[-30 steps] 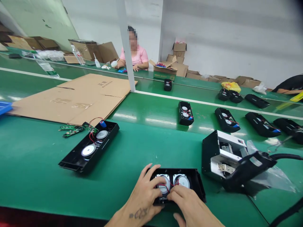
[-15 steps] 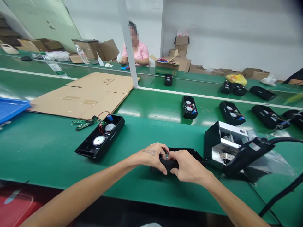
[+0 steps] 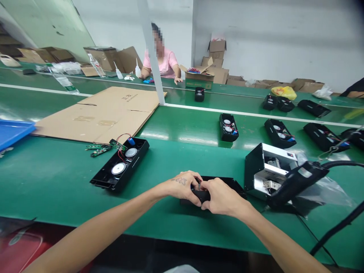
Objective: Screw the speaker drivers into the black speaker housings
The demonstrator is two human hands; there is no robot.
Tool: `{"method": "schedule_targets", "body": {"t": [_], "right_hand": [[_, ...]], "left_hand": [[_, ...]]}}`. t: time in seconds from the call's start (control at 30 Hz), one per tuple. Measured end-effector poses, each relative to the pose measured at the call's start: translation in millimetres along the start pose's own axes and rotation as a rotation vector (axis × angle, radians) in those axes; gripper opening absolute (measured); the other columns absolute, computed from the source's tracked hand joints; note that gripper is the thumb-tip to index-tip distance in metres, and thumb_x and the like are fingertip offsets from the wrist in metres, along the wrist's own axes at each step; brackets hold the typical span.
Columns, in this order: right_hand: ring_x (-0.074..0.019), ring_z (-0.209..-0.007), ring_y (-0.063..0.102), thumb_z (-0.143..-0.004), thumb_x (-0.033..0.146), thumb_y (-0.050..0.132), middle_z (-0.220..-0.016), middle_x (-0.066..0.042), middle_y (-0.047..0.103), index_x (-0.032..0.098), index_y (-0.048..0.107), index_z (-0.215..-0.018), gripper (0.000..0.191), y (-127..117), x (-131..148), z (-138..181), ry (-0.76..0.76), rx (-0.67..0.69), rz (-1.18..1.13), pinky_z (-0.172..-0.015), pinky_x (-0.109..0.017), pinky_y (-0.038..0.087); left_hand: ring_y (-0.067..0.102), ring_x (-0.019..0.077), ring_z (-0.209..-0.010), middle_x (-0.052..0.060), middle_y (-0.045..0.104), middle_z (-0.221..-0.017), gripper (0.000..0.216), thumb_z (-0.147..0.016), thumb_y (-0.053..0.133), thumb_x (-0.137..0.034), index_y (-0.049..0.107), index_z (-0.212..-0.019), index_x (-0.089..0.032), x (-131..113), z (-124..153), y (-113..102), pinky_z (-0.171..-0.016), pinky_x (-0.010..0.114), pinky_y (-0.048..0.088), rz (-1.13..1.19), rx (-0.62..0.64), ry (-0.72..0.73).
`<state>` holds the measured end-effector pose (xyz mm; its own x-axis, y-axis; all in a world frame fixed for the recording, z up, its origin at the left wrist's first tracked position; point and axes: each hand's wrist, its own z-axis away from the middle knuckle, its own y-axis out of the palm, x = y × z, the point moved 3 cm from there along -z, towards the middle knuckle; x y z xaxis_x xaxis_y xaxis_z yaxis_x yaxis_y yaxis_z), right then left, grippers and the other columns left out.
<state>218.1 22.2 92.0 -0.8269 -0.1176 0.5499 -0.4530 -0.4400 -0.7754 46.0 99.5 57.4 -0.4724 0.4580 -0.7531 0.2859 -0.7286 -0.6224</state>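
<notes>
We log our left hand (image 3: 183, 187) and right hand (image 3: 223, 196) together, clamped on the black speaker housing (image 3: 231, 185), its long axis crosswise near the front edge of the worktop (image 3: 57, 189), right hand nearer its right end.

1. an open black speaker housing (image 3: 119, 163) lies on the green workbench (image 3: 48, 182), with two round speakers and red wires inside
2. two small green circuit boards (image 3: 98, 151) lie just beside its far end
3. a flattened cardboard sheet (image 3: 96, 113) lies beyond them, and a blue plastic tray (image 3: 14, 132) sits at the left edge
4. on the right, an open black-and-silver metal casing (image 3: 269, 170) stands beside a black corded tool (image 3: 295, 184) and a clear plastic bag (image 3: 321, 193)
5. more black speaker housings (image 3: 228, 127) sit in a row farther along
6. a co-worker in a pink shirt (image 3: 162, 62) sits at the far bench, near an open cardboard box (image 3: 199, 79)
</notes>
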Motion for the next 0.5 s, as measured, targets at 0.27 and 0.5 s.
{"method": "schedule_targets", "body": {"t": [0.27, 0.5], "right_hand": [[-0.0271, -0.09, 0.073, -0.082, 0.017, 0.081, -0.093, -0.009, 0.078, 0.018, 0.085, -0.108, 0.026, 16, 2, 3, -0.006, -0.058, 0.131, -0.071, -0.033, 0.043], [-0.0321, -0.1, 0.075, -0.089, 0.015, 0.078, -0.103, -0.01, 0.081, 0.021, 0.08, -0.122, 0.034, 19, 7, 28, -0.106, -0.129, 0.14, -0.094, -0.046, 0.055]], "left_hand": [[0.073, 0.0266, -0.121, -0.001, 0.075, -0.13, 0.045, -0.08, 0.098, -0.057, 0.075, -0.066, -0.021, -3, 4, 3, -0.102, 0.033, 0.05, -0.019, -0.023, 0.068], [0.062, 0.0375, -0.139, 0.002, 0.075, -0.132, 0.032, -0.078, 0.103, -0.049, 0.082, -0.075, -0.024, -4, 15, 19, -0.115, 0.047, 0.042, -0.111, -0.092, 0.113]]}}
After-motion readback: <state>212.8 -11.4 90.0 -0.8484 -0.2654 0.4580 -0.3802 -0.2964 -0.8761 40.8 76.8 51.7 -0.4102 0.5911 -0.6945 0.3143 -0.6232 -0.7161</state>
